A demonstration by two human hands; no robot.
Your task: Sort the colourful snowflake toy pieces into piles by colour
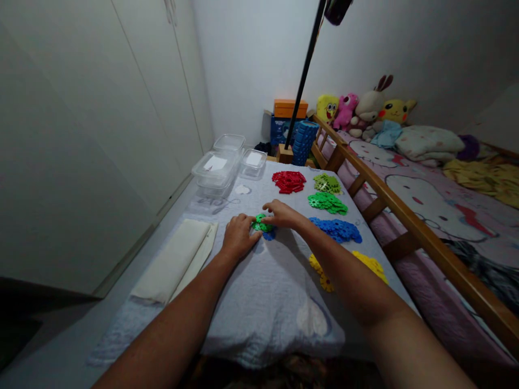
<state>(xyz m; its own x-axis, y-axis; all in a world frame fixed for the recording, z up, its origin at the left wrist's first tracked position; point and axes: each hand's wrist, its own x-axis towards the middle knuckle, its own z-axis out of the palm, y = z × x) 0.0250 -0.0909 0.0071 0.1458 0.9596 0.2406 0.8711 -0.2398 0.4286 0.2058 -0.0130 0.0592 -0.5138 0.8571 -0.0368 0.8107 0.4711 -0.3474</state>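
Observation:
In the middle of the cloth-covered table, green flower-shaped plastic discs lie together with a blue disc at their near edge. My left hand rests at their left side, thumb and forefinger closed about the green and blue pieces. From the right, my right hand reaches over and pinches at the green discs; its fingertips partly cover them. Piles of similar pieces lie on the right: red pieces, light green discs, green discs, blue discs and yellow discs, partly behind my right forearm.
Clear plastic containers stand at the back left, with a smaller one beside them. A folded cream cloth lies on the left. A wooden bed rail borders the right side. A black pole rises behind the table.

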